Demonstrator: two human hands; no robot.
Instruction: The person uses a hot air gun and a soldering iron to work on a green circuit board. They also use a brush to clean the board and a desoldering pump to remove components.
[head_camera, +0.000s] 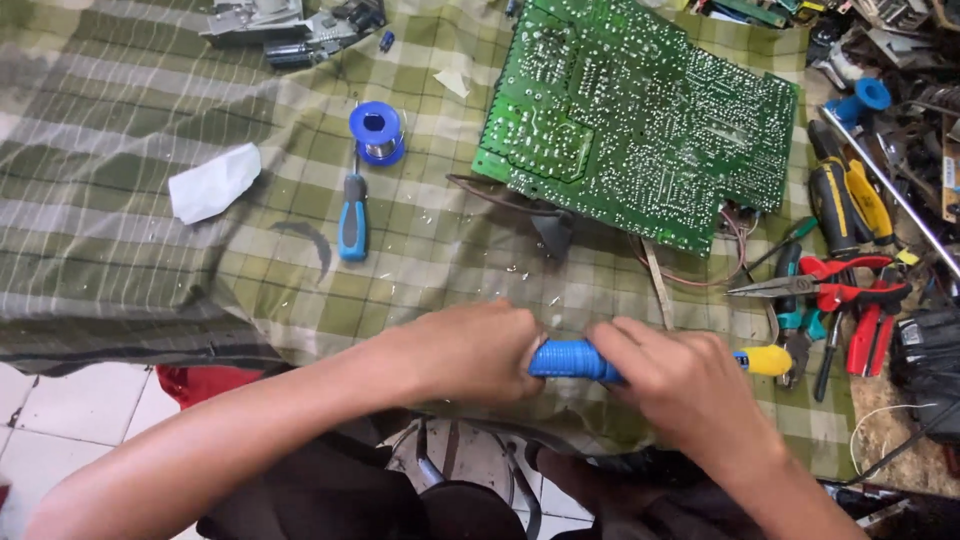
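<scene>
low in the centre of the frame, left hand and right hand both closed around a blue ribbed tool with a yellow end, gripped from either side above a green checked cloth over the tabletop. upper centre-right, a green circuit board; upper centre-left, a blue solder spool above a blue screwdriver; at right, red pliers.
</scene>
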